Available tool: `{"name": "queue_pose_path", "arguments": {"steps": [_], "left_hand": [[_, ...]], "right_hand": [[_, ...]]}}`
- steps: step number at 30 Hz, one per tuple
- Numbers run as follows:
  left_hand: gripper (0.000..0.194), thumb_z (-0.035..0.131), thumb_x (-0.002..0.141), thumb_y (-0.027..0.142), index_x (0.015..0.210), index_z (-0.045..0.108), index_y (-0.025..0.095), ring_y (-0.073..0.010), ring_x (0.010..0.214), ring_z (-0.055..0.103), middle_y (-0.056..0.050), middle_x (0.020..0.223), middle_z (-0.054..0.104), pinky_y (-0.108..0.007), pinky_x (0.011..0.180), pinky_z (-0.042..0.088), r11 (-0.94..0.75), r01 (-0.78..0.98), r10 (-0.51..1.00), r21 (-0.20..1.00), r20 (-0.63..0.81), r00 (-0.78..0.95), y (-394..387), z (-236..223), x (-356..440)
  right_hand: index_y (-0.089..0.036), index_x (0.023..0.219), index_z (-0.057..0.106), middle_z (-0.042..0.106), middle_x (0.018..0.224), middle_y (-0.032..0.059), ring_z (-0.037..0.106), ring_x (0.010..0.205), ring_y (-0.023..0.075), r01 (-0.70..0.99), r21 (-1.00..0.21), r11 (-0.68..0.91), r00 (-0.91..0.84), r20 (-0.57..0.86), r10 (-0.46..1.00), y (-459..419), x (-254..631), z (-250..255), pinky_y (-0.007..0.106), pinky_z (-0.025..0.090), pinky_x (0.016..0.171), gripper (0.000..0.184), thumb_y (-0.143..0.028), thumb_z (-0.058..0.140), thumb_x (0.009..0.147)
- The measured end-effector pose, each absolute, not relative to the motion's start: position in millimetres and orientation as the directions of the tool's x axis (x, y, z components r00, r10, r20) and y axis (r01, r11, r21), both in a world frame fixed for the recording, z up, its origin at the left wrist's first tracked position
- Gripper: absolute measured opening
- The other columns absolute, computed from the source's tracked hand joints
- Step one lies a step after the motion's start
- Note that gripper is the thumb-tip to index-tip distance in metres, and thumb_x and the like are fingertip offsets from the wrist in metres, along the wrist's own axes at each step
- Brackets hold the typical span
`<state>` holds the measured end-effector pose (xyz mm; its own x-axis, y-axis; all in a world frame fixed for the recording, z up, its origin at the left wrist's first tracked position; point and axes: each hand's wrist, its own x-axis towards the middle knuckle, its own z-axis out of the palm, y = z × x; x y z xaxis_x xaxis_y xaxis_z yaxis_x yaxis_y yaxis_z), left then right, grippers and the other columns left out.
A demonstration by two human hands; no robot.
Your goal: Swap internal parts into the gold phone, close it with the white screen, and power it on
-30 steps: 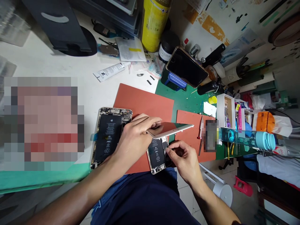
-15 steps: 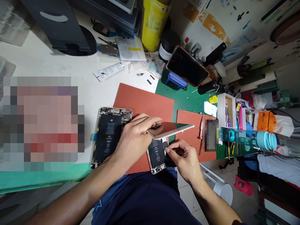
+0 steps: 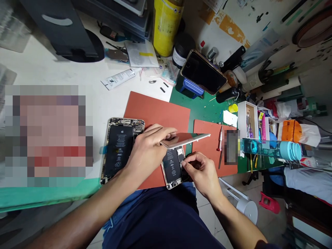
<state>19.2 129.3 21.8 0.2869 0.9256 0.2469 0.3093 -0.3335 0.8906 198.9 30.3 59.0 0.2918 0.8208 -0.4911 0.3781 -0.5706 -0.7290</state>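
Note:
My left hand [image 3: 147,152] grips the lifted screen panel [image 3: 185,139] of a small opened phone [image 3: 172,168], holding it tilted up above the phone's body. The phone lies on a red mat [image 3: 155,114] at the table's front edge, its black battery showing. My right hand [image 3: 202,173] is closed in a pinch at the phone's right side, fingertips touching the parts beside the battery; what they hold is too small to name. A larger opened phone [image 3: 120,148] with a black battery lies just left of my left hand.
A second red mat [image 3: 207,145] carries a red-handled screwdriver [image 3: 220,138]. A dark phone [image 3: 203,72] leans on a blue stand behind. A yellow canister [image 3: 166,26], black jar [image 3: 183,50], white tube [image 3: 119,79], white tool box [image 3: 247,122] and clutter crowd the back and right.
The view has shifted slightly; both hands stay at the small phone, the screen panel still held up and the right fingers still pinched at its right side.

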Motion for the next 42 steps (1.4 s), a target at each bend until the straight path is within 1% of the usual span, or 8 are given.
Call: {"name": "queue_pose_path", "arguments": {"steps": [4, 8, 17, 21, 26, 31, 37, 42], "left_hand": [[0.023, 0.062, 0.095, 0.009, 0.108, 0.078, 0.02, -0.0151, 0.087, 0.072, -0.001, 0.095, 0.077, -0.026, 0.081, 0.056, -0.343, 0.317, 0.925, 0.884, 0.26, 0.277, 129.5, 19.8, 20.5], [0.02, 0.064, 0.097, 0.013, 0.108, 0.078, 0.021, -0.0153, 0.087, 0.072, -0.001, 0.095, 0.078, -0.026, 0.08, 0.055, -0.364, 0.319, 0.913, 0.875, 0.267, 0.307, 131.1, 17.7, 20.1], [0.03, 0.057, 0.096, 0.013, 0.116, 0.077, 0.022, -0.0209, 0.096, 0.076, -0.005, 0.107, 0.081, -0.032, 0.083, 0.056, -0.404, 0.344, 0.86, 0.848, 0.224, 0.458, 130.9, 26.2, 8.5], [0.049, 0.049, 0.087, 0.002, 0.124, 0.075, 0.019, -0.0242, 0.115, 0.074, -0.008, 0.124, 0.08, -0.04, 0.101, 0.058, -0.46, 0.361, 0.815, 0.811, 0.225, 0.535, 127.5, 29.8, 4.8], [0.054, 0.044, 0.088, -0.002, 0.129, 0.074, 0.017, -0.0248, 0.123, 0.07, -0.01, 0.131, 0.078, -0.045, 0.11, 0.057, -0.496, 0.408, 0.808, 0.766, 0.236, 0.54, 120.8, 26.4, 7.1], [0.051, 0.045, 0.091, -0.001, 0.131, 0.073, 0.014, -0.0256, 0.127, 0.069, -0.012, 0.132, 0.077, -0.045, 0.113, 0.057, -0.546, 0.428, 0.784, 0.721, 0.258, 0.565, 118.3, 27.3, 7.0], [0.072, 0.04, 0.091, -0.003, 0.157, 0.055, 0.021, -0.0259, 0.145, 0.058, -0.011, 0.153, 0.066, -0.05, 0.123, 0.05, -0.62, 0.455, 0.696, 0.64, 0.179, 0.696, 114.7, 38.3, -11.7], [0.077, 0.039, 0.085, -0.006, 0.156, 0.056, 0.017, -0.0275, 0.137, 0.061, -0.014, 0.144, 0.069, -0.051, 0.122, 0.051, -0.582, 0.525, 0.742, 0.62, 0.142, 0.655, 112.4, 38.7, -19.9]], "right_hand": [[-0.018, 0.082, 0.076, 0.071, 0.081, 0.0041, 0.057, 0.062, 0.0145, 0.384, -0.732, -0.563, 0.288, -0.484, 0.826, 30.0, 197.9, 59.3, 0.027, 0.045, 0.055, 0.027, -0.045, 0.075, 0.087], [-0.018, 0.09, 0.076, 0.071, 0.075, 0.0015, 0.061, 0.063, 0.0145, 0.242, -0.799, -0.551, 0.304, -0.477, 0.825, 28.2, 202.8, 66.4, 0.027, 0.05, 0.06, 0.03, -0.048, 0.077, 0.09], [-0.022, 0.12, 0.072, 0.078, 0.105, 0.0052, 0.074, 0.085, 0.0161, 0.328, -0.935, -0.135, 0.472, 0.038, 0.881, 13.5, 198.9, 105.1, 0.031, 0.062, 0.078, 0.021, -0.038, 0.068, 0.106], [-0.021, 0.146, 0.059, 0.073, 0.129, 0.0123, 0.073, 0.112, 0.0233, 0.547, -0.837, 0.005, 0.351, 0.235, 0.906, 2.2, 176.4, 112.3, 0.042, 0.063, 0.098, 0.043, -0.035, 0.068, 0.106], [-0.014, 0.153, 0.049, 0.068, 0.138, 0.0202, 0.068, 0.128, 0.0337, 0.784, -0.619, 0.047, 0.209, 0.335, 0.919, -8.6, 151.3, 103.4, 0.053, 0.062, 0.105, 0.075, -0.057, 0.077, 0.098], [-0.013, 0.146, 0.054, 0.067, 0.135, 0.0216, 0.067, 0.126, 0.0349, 0.863, -0.504, 0.025, 0.177, 0.35, 0.92, -18.7, 144.9, 84.8, 0.055, 0.062, 0.104, 0.062, -0.052, 0.074, 0.101], [-0.013, 0.143, 0.057, 0.065, 0.139, 0.0239, 0.066, 0.127, 0.0364, 0.885, -0.466, 0.0, 0.184, 0.349, 0.919, -30.4, 145.1, 66.3, 0.057, 0.062, 0.104, 0.056, -0.051, 0.07, 0.103], [-0.014, 0.146, 0.056, 0.064, 0.144, 0.0238, 0.065, 0.128, 0.0354, 0.889, -0.457, -0.007, 0.165, 0.306, 0.938, -41.3, 145.6, 44.4, 0.055, 0.062, 0.103, 0.057, -0.052, 0.068, 0.105]]}}
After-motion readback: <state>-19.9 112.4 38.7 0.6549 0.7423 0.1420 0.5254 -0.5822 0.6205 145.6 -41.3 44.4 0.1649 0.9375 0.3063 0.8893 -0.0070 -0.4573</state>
